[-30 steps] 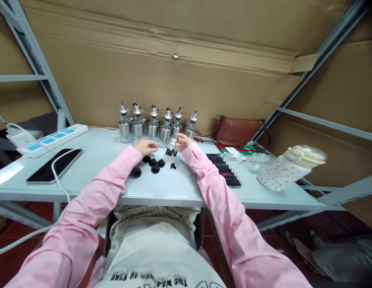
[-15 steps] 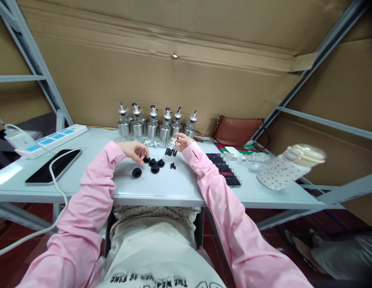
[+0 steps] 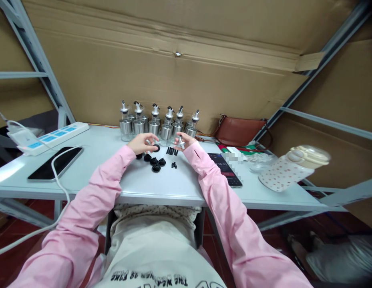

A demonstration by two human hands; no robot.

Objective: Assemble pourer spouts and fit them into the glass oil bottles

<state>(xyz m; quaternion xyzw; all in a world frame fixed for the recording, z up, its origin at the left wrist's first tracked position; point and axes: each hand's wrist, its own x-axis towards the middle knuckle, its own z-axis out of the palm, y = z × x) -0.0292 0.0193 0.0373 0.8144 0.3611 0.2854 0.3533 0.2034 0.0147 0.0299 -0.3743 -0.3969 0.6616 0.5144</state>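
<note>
Over a pale tabletop (image 3: 173, 186), before steel-banded glass bottles (image 3: 154, 128), left hand (image 3: 142, 143) pinched a round black stopper (image 3: 157, 148), right hand (image 3: 188, 140) a silvery spout (image 3: 180, 142)

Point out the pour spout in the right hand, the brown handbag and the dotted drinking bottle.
Pour spout (image 3: 181, 143): head view, its middle.
Brown handbag (image 3: 240, 132): head view, front panel.
Dotted drinking bottle (image 3: 286, 170): head view, white body.

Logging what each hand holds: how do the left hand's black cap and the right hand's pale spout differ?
The black cap is dark all over, while the pale spout is mostly whitish silver. The black cap looks round and broad; the pale spout looks slim. Both are small; the left hand holds one, the right hand the other.
</note>
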